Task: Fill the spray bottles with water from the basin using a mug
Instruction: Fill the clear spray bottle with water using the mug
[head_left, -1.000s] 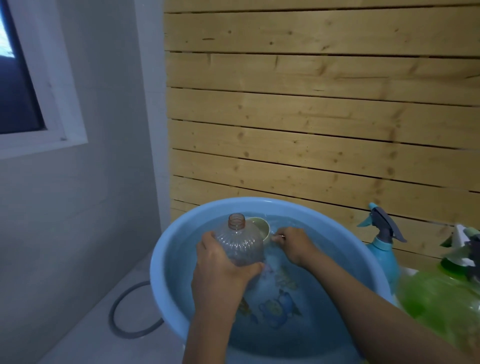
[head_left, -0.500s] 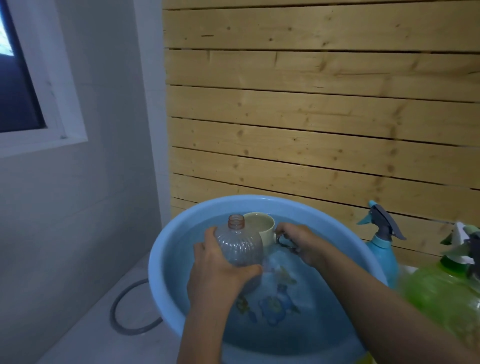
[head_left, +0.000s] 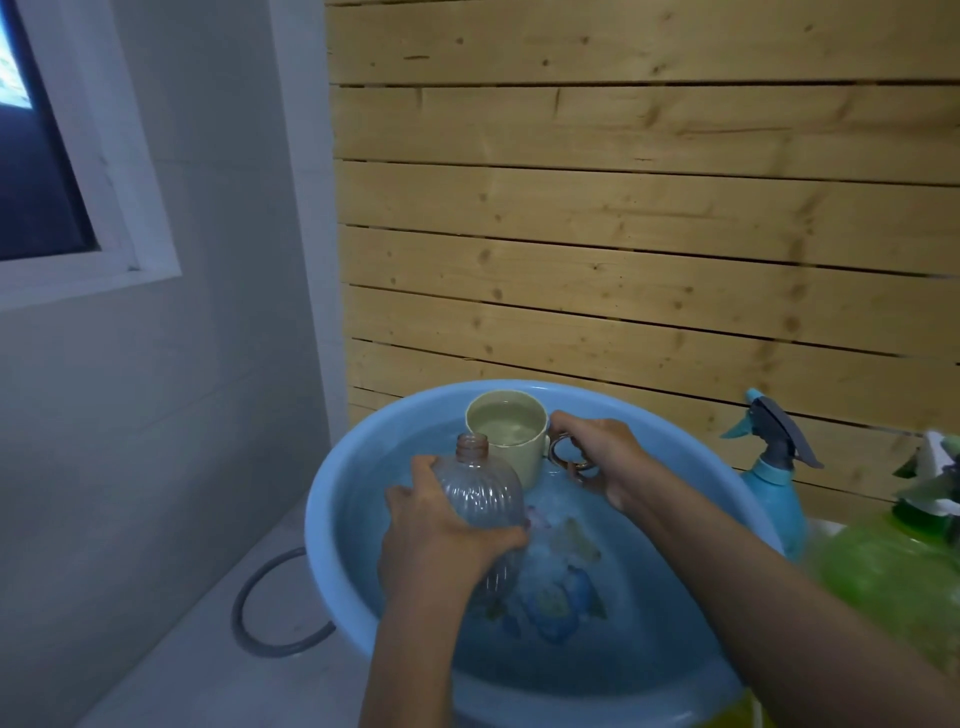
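Note:
A blue basin (head_left: 332, 493) full of water stands in front of me. My left hand (head_left: 436, 535) grips a clear ribbed bottle (head_left: 480, 499) with no cap, upright inside the basin. My right hand (head_left: 602, 457) holds the handle of a cream mug (head_left: 511, 441) full of water, lifted above the water just behind and right of the bottle's open neck. A blue spray bottle (head_left: 769, 493) with a grey trigger head stands right of the basin. A green spray bottle (head_left: 893, 566) sits at the right edge.
A wooden slat wall (head_left: 623, 234) rises right behind the basin. A grey hose loop (head_left: 265, 613) lies on the pale floor to the left. A white-framed window (head_left: 62, 182) is on the left wall.
My right hand has raised the mug out of the water; it now sits higher, filled, beside the bottle's neck. My left hand keeps hold of the bottle.

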